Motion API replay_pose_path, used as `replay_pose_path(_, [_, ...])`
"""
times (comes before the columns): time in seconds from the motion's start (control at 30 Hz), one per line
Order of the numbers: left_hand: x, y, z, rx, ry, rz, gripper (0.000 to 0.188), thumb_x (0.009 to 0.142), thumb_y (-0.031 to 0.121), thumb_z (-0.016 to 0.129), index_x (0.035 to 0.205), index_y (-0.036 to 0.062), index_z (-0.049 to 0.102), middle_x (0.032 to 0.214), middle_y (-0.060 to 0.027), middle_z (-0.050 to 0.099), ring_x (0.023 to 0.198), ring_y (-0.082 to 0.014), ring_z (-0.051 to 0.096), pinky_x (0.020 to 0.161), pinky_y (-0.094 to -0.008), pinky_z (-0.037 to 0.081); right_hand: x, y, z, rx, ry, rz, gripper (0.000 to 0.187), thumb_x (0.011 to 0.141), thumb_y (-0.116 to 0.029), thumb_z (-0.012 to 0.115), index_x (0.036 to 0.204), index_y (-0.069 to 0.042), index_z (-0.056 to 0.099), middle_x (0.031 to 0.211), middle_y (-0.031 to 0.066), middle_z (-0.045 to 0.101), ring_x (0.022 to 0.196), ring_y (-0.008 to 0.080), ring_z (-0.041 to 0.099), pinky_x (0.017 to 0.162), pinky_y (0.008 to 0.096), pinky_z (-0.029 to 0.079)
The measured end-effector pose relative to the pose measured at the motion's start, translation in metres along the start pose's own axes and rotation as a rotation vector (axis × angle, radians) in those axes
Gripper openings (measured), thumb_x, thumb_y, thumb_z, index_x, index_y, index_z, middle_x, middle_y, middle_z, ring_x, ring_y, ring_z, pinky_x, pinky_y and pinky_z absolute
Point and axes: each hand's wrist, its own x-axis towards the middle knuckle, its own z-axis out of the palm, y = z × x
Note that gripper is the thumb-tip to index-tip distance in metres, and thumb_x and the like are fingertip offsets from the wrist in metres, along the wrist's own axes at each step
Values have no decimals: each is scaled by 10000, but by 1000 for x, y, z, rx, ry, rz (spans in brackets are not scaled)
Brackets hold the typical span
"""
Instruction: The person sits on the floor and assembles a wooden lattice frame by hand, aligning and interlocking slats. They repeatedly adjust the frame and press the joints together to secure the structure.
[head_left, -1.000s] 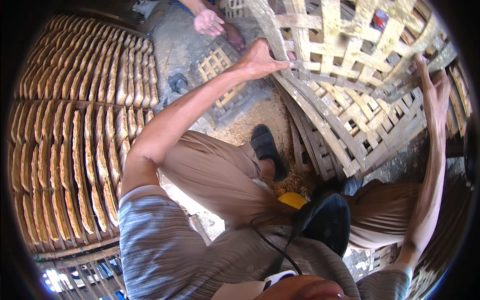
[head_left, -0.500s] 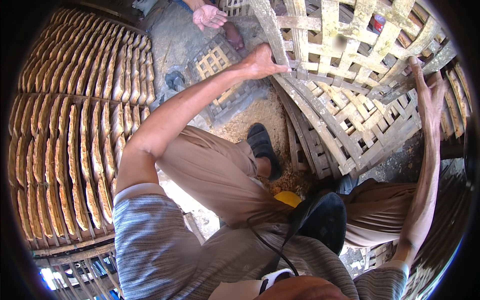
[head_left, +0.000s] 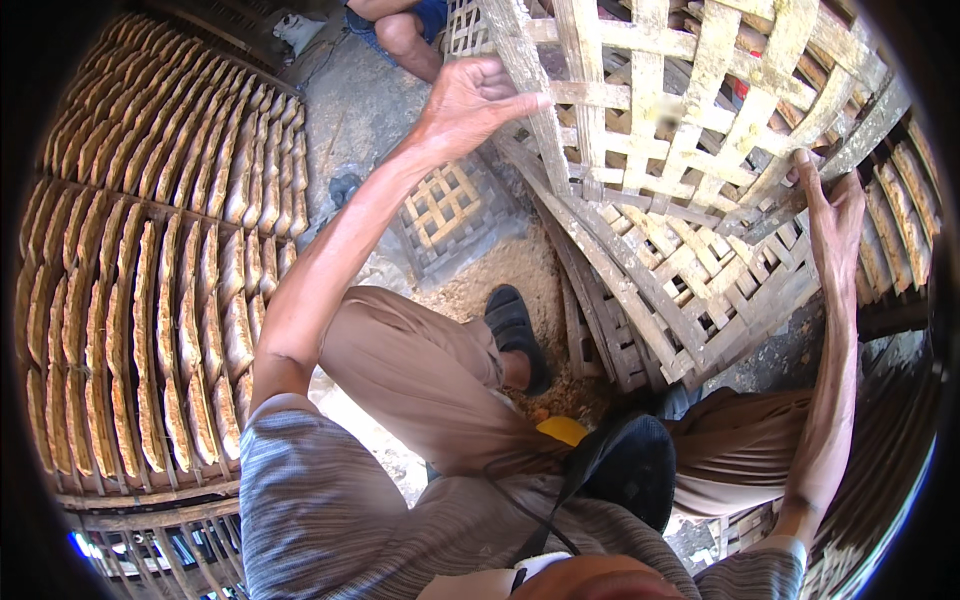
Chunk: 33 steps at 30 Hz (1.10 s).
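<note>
Between my hands is a woven bamboo tray (head_left: 645,105), an open lattice with a wooden frame, tilted above other trays. My left hand (head_left: 478,100) grips its left frame bar, thumb in front and fingers curled behind. On the right side, my right hand (head_left: 832,205) pinches the tray's near right corner, thumb and fingers on the frame. Directly below lies a stack of similar woven trays (head_left: 690,270), their edges fanned out. Whether the held tray's near edge touches the stack I cannot tell.
Rows of brown slabs with rough edges stand in a rack (head_left: 150,300) on the left; more slabs (head_left: 900,220) are at far right. A lattice panel (head_left: 440,210) lies on the sawdust-strewn floor. Another person's bent knee (head_left: 402,40) shows at the top. My sandalled foot (head_left: 518,335) is beside the stack.
My left hand has moved up and left, and the held tray's left side has shifted with it. My right hand is slightly lower and further left. The other person's open hand is out of sight.
</note>
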Motion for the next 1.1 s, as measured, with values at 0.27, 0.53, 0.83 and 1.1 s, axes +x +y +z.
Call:
replay_pose_path(0.27, [2,29,10,52,197,67,352,856,252,787,1008,-52,696,813,-109,734,657,-157,675,615,-306,571,4,16,-1,48,29,-25,581,988,-489,757,1225,36,678,963,100,705,852,160,589,780,349,486])
replay_pose_path(0.53, [20,40,26,279,383,35,417,753,343,723,861,-59,698,698,-186,708,631,-261,695,633,-429,597,7,12,2,59,-18,-12,546,994,-443,768,1244,32,672,985,102,725,867,164,641,800,339,538])
replay_pose_path(0.83, [18,46,16,202,238,-70,403,853,294,762,963,-93,755,859,-174,774,776,-215,746,754,-400,598,1,5,5,178,-24,-52,533,1007,-344,761,1346,43,623,1156,156,732,1011,198,684,893,376,568])
replay_pose_path(1.1, [26,46,-3,-439,271,357,440,952,232,784,1245,-64,643,1129,-191,768,1013,-213,763,891,-350,634,6,21,8,76,75,-112,456,1005,-377,767,1206,18,660,988,98,720,882,168,606,802,354,470])
